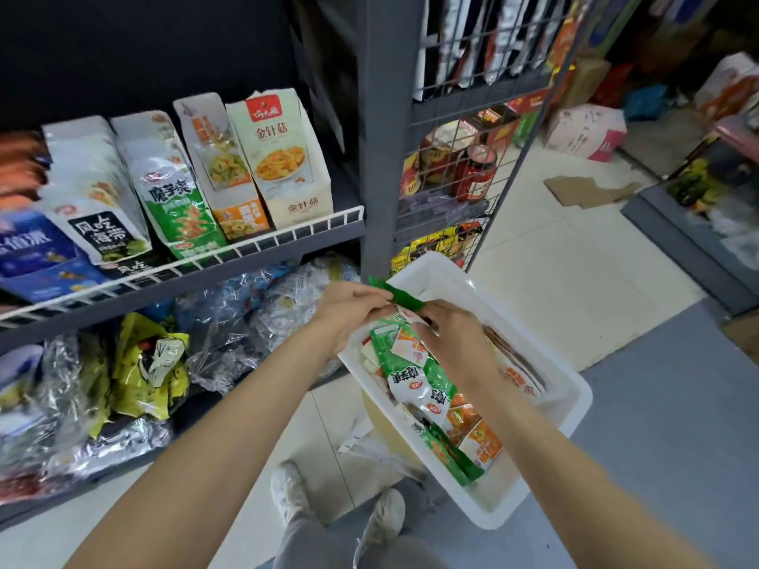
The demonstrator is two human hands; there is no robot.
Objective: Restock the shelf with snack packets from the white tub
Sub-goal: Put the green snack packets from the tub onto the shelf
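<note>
A white tub stands on the floor at lower right, holding several green, white and orange snack packets. Over its far left corner my left hand and my right hand both pinch a stack of green packets, whose green edge sticks out between them. To the left, the grey shelf with a white wire front rail carries upright display boxes; a box of matching green packets stands in its middle.
Beige and orange display boxes fill the shelf's right end. Clear plastic bags of stock crowd the lower shelf. A wire rack with red jars stands behind the tub. Cardboard boxes lie on the tiled floor beyond. My feet are below.
</note>
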